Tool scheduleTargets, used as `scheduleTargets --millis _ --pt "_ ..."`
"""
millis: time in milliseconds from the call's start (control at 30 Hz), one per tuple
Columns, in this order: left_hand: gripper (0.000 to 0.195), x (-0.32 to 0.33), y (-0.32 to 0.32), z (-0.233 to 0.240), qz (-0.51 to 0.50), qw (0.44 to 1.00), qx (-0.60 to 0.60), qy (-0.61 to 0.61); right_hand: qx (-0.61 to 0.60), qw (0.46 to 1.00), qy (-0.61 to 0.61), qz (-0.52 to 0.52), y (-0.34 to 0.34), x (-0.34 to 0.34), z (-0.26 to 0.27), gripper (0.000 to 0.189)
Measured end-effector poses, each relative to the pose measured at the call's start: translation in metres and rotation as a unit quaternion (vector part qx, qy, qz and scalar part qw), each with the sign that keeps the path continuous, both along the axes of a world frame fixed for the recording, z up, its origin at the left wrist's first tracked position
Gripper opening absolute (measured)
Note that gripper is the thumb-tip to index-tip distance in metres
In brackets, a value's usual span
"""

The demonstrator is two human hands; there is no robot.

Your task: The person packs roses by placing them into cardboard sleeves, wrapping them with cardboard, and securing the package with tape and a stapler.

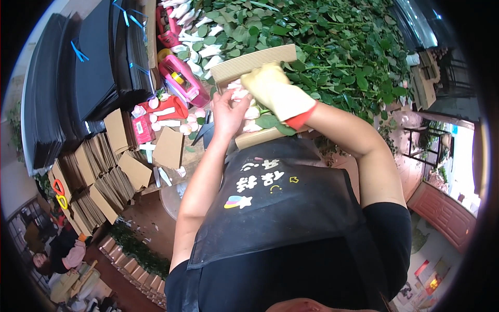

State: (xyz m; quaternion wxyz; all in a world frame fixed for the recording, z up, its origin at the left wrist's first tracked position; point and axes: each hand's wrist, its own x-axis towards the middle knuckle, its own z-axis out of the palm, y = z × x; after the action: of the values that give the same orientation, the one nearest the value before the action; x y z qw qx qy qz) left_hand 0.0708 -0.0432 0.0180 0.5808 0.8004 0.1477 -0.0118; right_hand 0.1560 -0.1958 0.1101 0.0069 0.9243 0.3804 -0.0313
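Pale pink roses (251, 113) lie in a sheet of corrugated cardboard (255, 62), whose far edge stands up and whose near edge curls beside the black apron. My left hand (230, 111) is bare, its thumb and fingers at the petals at the left end of the flowers. My right hand (269, 80), in a pale yellow rubber glove with a red cuff, lies over the flowers against the inner side of the cardboard; its fingertips are partly hidden, so its grip cannot be told. Green leaves (269, 121) show beneath the right wrist.
Leafy stems (335, 50) cover the table's far side. At left are a pink tape dispenser (185, 81), a red pouch (165, 107), loose petals, stacked cardboard pieces (113, 187) and black sheets (97, 58). Orange-and-yellow-handled scissors (60, 193) lie by the cardboard. Another person (62, 253) is at lower left.
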Motion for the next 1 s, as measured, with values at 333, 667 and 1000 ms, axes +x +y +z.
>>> scheduleTargets --millis 333,667,1000 --pt "0.048 -0.003 -0.018 -0.004 0.066 0.997 -0.029 -0.028 0.079 0.995 -0.027 0.054 -0.018 -0.021 0.000 0.029" --pt "0.074 -0.008 -0.022 -0.001 0.106 0.993 0.011 -0.044 0.156 0.983 0.008 0.096 -0.020 -0.027 0.021 0.028" --pt "0.100 -0.139 0.137 -0.027 0.155 0.828 0.511 0.172 0.184 0.977 0.085 0.063 -0.019 -0.063 0.030 0.026"
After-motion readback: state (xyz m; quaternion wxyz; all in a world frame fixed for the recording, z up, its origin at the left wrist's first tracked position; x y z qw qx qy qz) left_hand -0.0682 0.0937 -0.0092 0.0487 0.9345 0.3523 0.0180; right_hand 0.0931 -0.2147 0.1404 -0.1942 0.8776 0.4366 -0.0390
